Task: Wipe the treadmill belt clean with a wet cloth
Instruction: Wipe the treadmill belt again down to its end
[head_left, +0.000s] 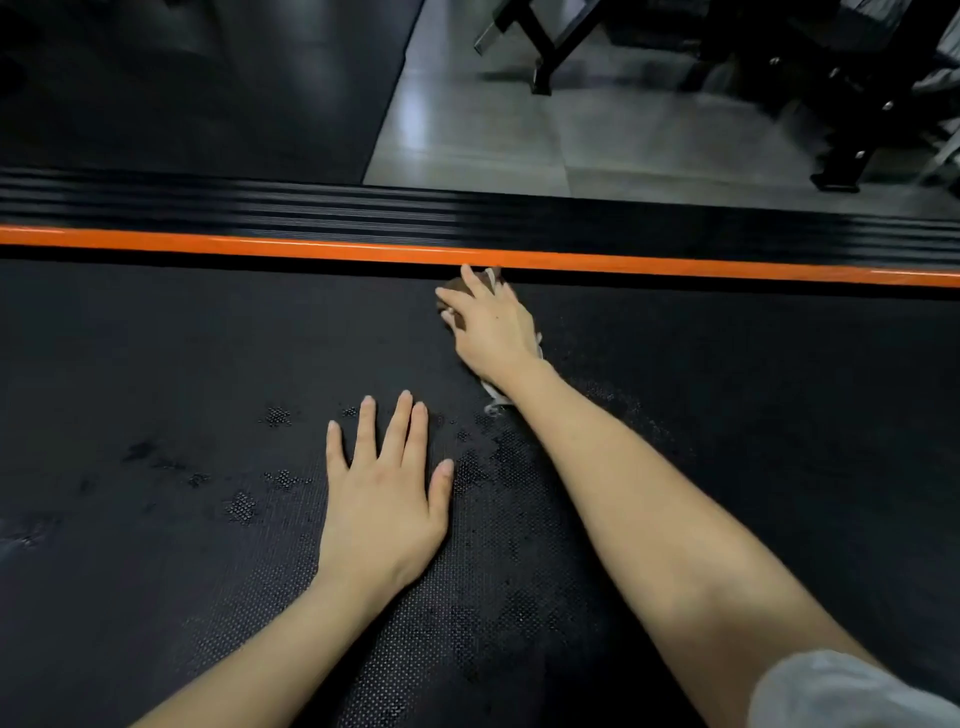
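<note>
The right hand (491, 327) is pressing the wet cloth (493, 402) onto the treadmill belt (727, 415) at its far edge, just beside the orange strip (260, 243), fingers (470, 278) lying spread and fairly straight over the bunched fabric. The left hand (382, 499) is resting flat on the belt nearer the person, fingers splayed, holding nothing. The cloth is looking soft and limp (only its edges are showing), so a flat palm over its middle is probably serving better than a corner pinch.

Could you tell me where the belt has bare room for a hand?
Bare black textured belt lies left of the left hand and right of the right forearm. Crowded mid-belt: right hand presses pale cloth beside orange strip.
</note>
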